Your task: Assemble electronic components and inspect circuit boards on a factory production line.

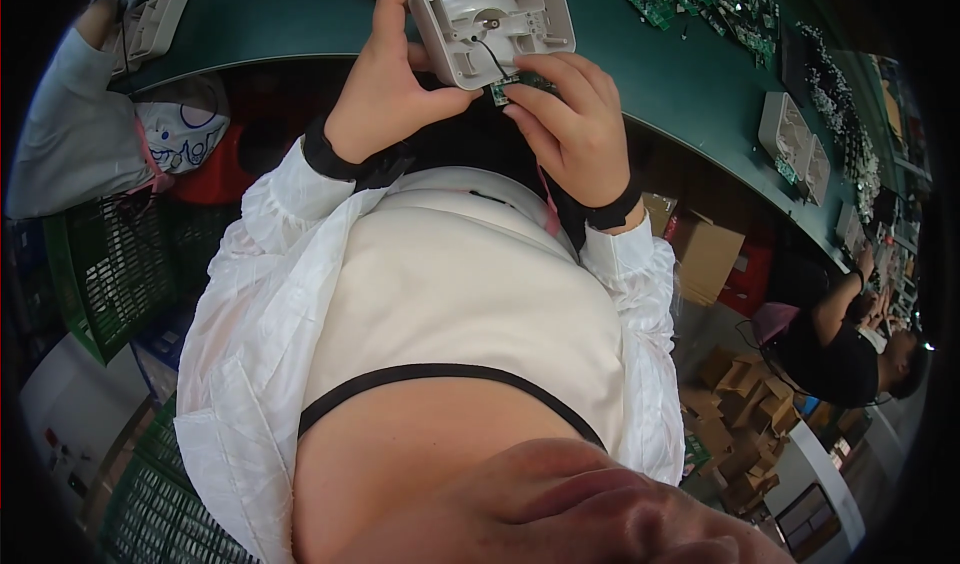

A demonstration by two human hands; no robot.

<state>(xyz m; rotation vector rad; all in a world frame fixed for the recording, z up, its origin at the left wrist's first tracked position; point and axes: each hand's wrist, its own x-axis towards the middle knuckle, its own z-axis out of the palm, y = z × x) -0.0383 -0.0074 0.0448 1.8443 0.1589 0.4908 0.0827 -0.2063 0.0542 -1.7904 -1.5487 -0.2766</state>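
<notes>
My left hand (392,94) grips a white plastic housing (455,64) by its left side, thumb below and fingers along the far edge. The housing's open inside faces me, with moulded ribs and a round recess. From its middle a dark wire (492,56) runs down to a small green circuit board (503,91). Between the thumb and fingers of my right hand (573,114) that board is pinched, just at the housing's lower edge. Part of the board is hidden behind my fingers.
On the green table (640,84) lies a heap of green circuit boards (710,9) at the far right. More white housings (785,129) stand at the right edge. Another person (845,339) works at right; a co-worker's sleeve (65,114) shows at left. Green crates (110,264) and cardboard boxes (710,254) flank me.
</notes>
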